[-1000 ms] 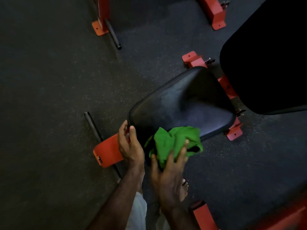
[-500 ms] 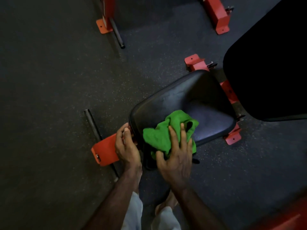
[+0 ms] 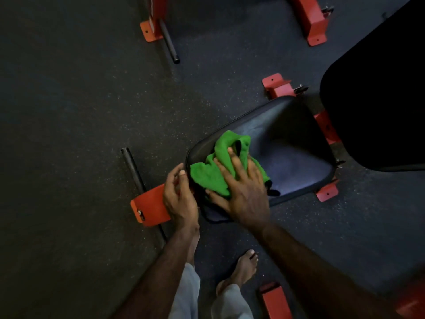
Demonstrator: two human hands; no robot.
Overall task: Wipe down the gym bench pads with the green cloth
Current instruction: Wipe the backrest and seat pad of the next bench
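Observation:
The black seat pad (image 3: 292,155) of the gym bench lies in the middle of the head view, tilted toward me. A crumpled green cloth (image 3: 220,164) rests on its near left part. My right hand (image 3: 241,189) presses the cloth flat against the pad with spread, straight fingers. My left hand (image 3: 180,199) grips the pad's near left edge, thumb on top, just above the red frame end (image 3: 149,207). The larger black back pad (image 3: 377,104) fills the upper right.
Red frame feet (image 3: 276,85) (image 3: 327,192) stick out beside the seat pad. Black bars (image 3: 134,168) (image 3: 169,42) lie low over the dark rubber floor. More red frame parts (image 3: 312,21) (image 3: 276,300) stand at top and bottom. My bare foot (image 3: 243,268) is below the pad.
My right hand has slid the green cloth from the pad's near edge up and leftward across the seat. My left hand has stayed on the pad's edge.

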